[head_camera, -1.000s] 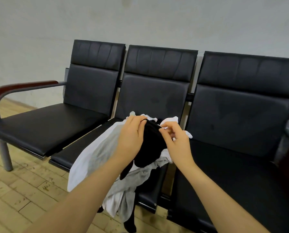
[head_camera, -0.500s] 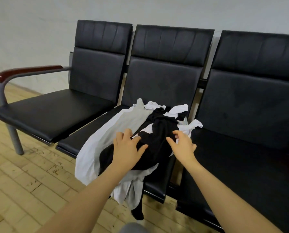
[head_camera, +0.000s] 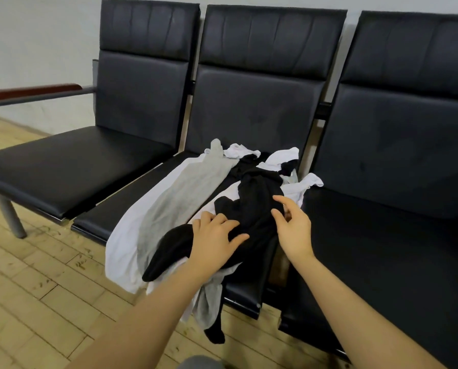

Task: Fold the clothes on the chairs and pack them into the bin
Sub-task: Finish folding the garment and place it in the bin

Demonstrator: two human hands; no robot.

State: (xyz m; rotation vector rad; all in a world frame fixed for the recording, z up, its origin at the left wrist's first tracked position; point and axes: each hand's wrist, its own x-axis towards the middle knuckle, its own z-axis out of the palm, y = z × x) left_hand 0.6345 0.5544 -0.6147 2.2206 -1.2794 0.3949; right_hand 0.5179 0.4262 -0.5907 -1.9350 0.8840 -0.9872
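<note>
I am watching both hands letting go of the black garment (head_camera: 251,206), which a second ago they were pinching and holding up above the middle chair (head_camera: 254,113). It is now lying crumpled on top of the pile on that chair's seat, with a grey garment (head_camera: 185,193) to its left and white clothes (head_camera: 283,158) bunched behind it toward the backrest. Part of the pile is spilling over the seat's front edge toward the wooden floor (head_camera: 36,283). The left hand (head_camera: 214,241) is resting on the black fabric with fingers spread, its grip apart and holding nothing. The right hand (head_camera: 293,227) is hovering just above the garment's right edge, fingers loosely parted, its grip also apart. To my eye, the cloth has been laid down for spreading flat, so folding is only beginning. No bin is showing anywhere around the middle chair, so packing looks well off.
</note>
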